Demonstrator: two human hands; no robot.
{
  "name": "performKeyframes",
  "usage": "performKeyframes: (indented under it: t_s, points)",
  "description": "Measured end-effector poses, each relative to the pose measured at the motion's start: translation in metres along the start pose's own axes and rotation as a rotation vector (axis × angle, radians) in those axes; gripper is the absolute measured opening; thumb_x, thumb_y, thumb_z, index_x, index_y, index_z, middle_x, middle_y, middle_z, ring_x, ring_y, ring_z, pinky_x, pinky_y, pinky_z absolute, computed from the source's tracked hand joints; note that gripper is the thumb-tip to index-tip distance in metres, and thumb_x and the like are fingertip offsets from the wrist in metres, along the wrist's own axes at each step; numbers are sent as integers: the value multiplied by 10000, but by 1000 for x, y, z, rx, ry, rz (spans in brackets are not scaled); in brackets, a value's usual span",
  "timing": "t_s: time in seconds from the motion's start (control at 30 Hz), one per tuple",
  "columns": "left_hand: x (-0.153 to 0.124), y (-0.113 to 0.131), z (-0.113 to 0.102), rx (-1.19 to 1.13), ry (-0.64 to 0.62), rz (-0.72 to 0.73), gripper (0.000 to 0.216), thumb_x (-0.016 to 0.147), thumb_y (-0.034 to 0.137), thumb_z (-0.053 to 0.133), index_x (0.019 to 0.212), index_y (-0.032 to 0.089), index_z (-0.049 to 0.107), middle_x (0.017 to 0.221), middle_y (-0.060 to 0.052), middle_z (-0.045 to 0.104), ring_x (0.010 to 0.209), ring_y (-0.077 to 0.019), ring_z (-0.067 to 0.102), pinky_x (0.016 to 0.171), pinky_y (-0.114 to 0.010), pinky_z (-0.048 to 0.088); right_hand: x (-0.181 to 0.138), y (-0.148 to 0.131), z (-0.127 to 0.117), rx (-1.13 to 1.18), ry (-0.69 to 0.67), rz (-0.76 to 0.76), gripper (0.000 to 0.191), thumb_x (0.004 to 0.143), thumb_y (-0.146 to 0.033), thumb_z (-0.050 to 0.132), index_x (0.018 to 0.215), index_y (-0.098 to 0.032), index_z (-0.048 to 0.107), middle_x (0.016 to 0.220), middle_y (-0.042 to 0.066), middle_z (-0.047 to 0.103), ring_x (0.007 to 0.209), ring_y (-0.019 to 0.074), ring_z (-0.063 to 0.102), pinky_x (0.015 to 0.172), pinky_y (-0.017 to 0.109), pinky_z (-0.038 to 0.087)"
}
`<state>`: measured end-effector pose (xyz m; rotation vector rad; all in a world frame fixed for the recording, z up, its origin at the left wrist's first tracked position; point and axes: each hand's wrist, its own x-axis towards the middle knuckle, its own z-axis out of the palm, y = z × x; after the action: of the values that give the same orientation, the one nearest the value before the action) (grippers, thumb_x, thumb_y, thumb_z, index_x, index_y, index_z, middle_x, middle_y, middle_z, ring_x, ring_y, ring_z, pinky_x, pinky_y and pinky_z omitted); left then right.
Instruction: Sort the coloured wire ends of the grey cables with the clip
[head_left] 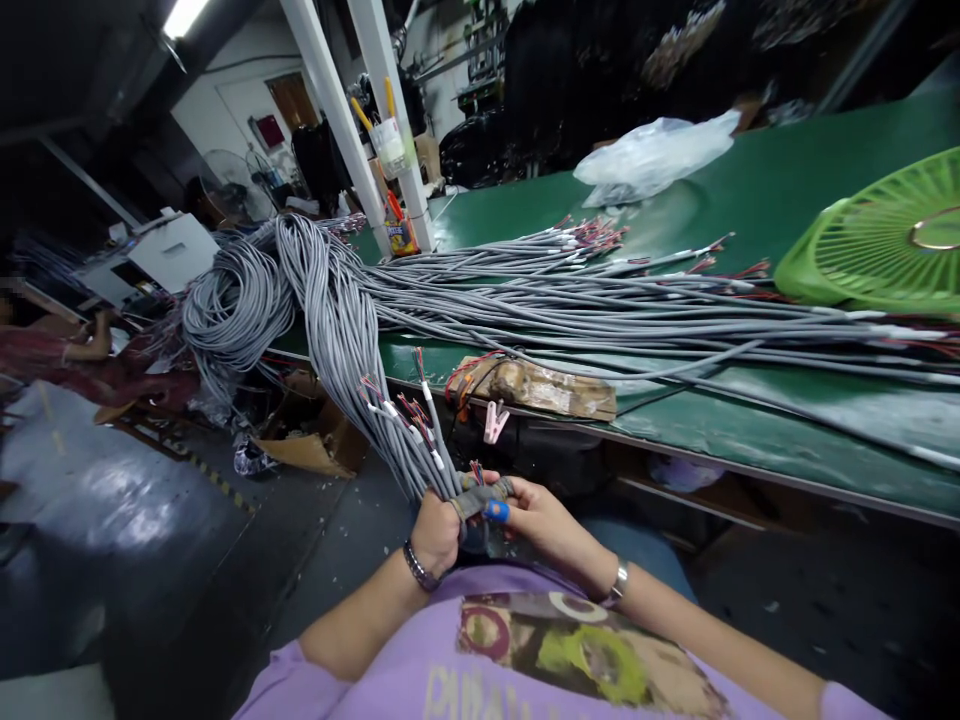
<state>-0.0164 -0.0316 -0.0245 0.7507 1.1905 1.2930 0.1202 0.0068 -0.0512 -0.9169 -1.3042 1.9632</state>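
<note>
Right fingers (526, 491) half-hidden behind band (478, 499)

Cables (525, 312) on table (795, 185), fan (885, 238) rightward

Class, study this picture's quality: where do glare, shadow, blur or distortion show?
Head view throughout: ceiling lamp blown white; pale glare on floor and green table; black bags sunk in shadow; white posts lean, perhaps from lens distortion or camera tilt; background fan looks soft, grey cables by the left hand clearer.
</note>
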Motion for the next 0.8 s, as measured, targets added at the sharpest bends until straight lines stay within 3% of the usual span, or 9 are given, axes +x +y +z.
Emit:
performKeyframes:
  t_s: [0.17,0.23,0.33,0.5,0.73,0.8]
  points:
    - [-1,0,1,138,116,3,230,624,328,743,655,125,640,509,-4,592,419,-78,460,401,-191,297,-5,-20,-12,-192,125,-159,309,740,-480,610,785,-177,571,703,14,602,566,116,492,508,237,383]
    - [-2,-1,2,181,94,-3,243,617,325,743,589,135,594,456,11,550,417,-89,472,405,-196,310,-4,-24,-11,-205,66,-185,288,754,-458,608,835,-185,566,760,28,626,625,139,553,547,249,424]
    - [-3,-4,4,207,59,25,251,592,320,752,581,143,575,476,21,540,438,-97,483,430,-210,368,-2,-27,-2,-181,-23,-172,287,717,-434,663,800,-187,542,680,5,610,594,147,579,551,262,448]
    - [-2,-1,7,270,41,47,247,564,288,766,610,149,567,522,36,538,470,-94,490,459,-212,416,-2,-37,6,-82,-21,-84,327,668,-448,693,674,-181,505,582,-25,568,508,123,549,504,254,440]
    - [1,18,8,301,-143,-109,278,629,369,723,604,130,583,469,-3,565,384,-95,488,366,-193,288,-5,-50,-5,-78,-67,-82,308,714,-447,653,709,-190,485,556,-28,584,501,134,572,509,259,433]
    - [2,19,9,279,-137,-116,288,636,380,718,603,126,586,482,-20,587,394,-109,520,376,-196,292,-5,-51,-6,-51,-102,-79,310,729,-460,634,714,-196,473,536,-26,589,508,141,578,516,263,430]
